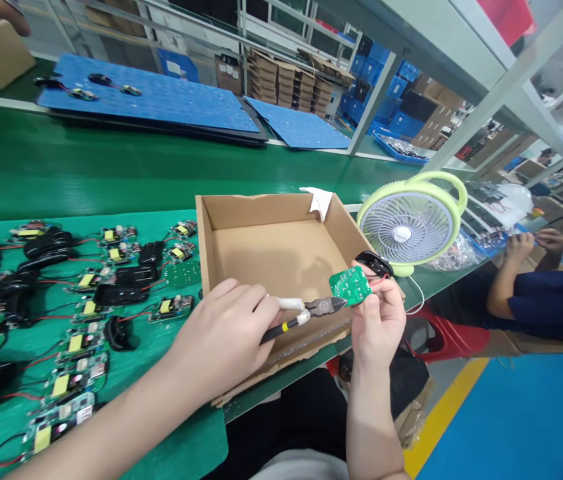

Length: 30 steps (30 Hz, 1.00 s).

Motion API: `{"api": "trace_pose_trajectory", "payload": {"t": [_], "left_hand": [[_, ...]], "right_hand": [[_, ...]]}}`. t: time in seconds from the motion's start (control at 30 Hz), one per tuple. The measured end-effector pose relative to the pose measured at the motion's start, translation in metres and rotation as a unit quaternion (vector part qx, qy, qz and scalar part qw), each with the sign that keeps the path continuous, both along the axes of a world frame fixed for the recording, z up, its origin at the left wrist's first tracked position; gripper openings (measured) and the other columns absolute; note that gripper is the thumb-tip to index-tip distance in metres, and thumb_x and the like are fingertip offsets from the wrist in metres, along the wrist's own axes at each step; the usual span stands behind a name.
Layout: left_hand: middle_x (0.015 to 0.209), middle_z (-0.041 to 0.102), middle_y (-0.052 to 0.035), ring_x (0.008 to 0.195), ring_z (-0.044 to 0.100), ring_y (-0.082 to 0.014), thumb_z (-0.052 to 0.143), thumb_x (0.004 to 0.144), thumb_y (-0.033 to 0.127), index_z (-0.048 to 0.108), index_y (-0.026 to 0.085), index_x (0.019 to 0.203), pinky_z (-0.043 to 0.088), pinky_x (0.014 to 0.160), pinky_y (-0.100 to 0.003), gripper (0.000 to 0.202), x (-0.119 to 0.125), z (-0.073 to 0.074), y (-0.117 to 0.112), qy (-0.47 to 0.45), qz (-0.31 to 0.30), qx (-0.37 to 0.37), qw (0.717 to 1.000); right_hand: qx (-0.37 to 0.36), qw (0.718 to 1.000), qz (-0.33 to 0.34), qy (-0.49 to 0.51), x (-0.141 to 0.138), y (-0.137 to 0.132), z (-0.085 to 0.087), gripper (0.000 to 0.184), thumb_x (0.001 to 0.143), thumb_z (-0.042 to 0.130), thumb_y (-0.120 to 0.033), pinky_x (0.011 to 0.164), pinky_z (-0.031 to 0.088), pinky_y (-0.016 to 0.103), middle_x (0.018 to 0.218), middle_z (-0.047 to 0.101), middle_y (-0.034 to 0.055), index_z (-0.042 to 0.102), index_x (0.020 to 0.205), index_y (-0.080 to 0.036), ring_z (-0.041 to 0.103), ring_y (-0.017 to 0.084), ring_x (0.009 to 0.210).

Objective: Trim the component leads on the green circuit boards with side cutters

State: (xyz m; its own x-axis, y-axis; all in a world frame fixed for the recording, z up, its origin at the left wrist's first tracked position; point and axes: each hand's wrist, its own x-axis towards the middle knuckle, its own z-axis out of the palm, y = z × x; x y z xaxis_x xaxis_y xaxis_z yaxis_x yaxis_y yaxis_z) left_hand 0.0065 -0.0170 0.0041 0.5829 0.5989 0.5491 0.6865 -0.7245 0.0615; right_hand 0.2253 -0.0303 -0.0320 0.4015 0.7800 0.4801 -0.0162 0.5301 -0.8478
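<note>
My left hand point(234, 327) is closed around a pair of side cutters point(325, 306) with one white and one black-and-yellow handle. Their tips point right and lie at the lower edge of a small green circuit board point(350, 287); whether they touch it I cannot tell. My right hand point(378, 313) pinches that board between thumb and fingers, its soldered face towards me. A black plastic shell point(374, 264) hangs on a red wire beside the board, by the right fingertips. Both hands are over the front right side of an open cardboard box point(266, 243).
Several wired circuit boards point(75, 343) with black shells cover the green mat point(161, 427) at left. A green fan point(404, 230) stands right of the box. Blue sheets point(156, 93) lie on the back ledge. At right, another person's hands point(521, 247) are near a red stool point(451, 337).
</note>
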Motion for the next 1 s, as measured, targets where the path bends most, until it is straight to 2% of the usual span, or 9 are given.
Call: {"api": "trace_pose_trajectory", "payload": {"t": [0.17,0.43,0.67,0.87,1.0], "left_hand": [[0.062,0.056,-0.0046,0.058,0.049,-0.0228,0.053,0.073,0.007,0.06,0.017,0.066,0.039,0.055,-0.034,0.015,-0.0003,-0.0011,-0.0001,-0.009,-0.004,-0.007,1.0],[0.062,0.057,-0.0046,0.057,0.047,-0.0223,0.05,0.078,0.009,0.061,0.017,0.067,0.038,0.055,-0.033,0.017,-0.0004,-0.002,0.0004,-0.016,-0.008,-0.026,1.0],[0.061,0.058,-0.0042,0.057,0.047,-0.0215,0.047,0.081,0.011,0.059,0.018,0.065,0.038,0.055,-0.033,0.021,-0.0009,0.001,0.0008,-0.017,-0.008,-0.045,0.999],[0.062,0.057,-0.0038,0.058,0.047,-0.0221,0.045,0.081,0.013,0.057,0.02,0.067,0.037,0.056,-0.034,0.02,-0.0009,-0.0061,0.0009,-0.022,0.001,-0.059,0.998],[0.063,0.056,-0.0031,0.059,0.048,-0.0217,0.048,0.078,0.011,0.056,0.021,0.067,0.039,0.058,-0.034,0.017,-0.001,-0.0053,0.0012,-0.01,0.003,-0.057,0.998]], "right_hand": [[0.01,1.0,0.004,0.002,-0.0022,0.0008,0.001,0.014,0.092,0.071,-0.037,0.091,0.057,0.038,0.1,0.073,0.0059,0.065,0.09,-0.024,0.073,0.025,0.108],[0.002,1.0,0.003,0.002,-0.0016,0.0009,0.0003,0.015,0.092,0.071,-0.037,0.084,0.058,0.035,0.098,0.071,0.0065,0.064,0.091,-0.024,0.071,0.025,0.109],[0.01,1.0,0.007,-0.004,-0.0018,0.0009,0.0003,0.014,0.093,0.069,-0.037,0.088,0.057,0.038,0.106,0.072,0.0078,0.064,0.092,-0.024,0.069,0.026,0.115],[0.015,1.0,0.016,-0.011,-0.0023,0.0008,0.0019,0.013,0.094,0.068,-0.035,0.093,0.055,0.038,0.108,0.073,0.008,0.064,0.092,-0.024,0.068,0.025,0.118],[0.014,1.0,0.009,-0.003,-0.0027,0.0004,0.0027,0.014,0.093,0.07,-0.035,0.094,0.056,0.038,0.109,0.073,0.0085,0.064,0.09,-0.023,0.068,0.024,0.118]]}}
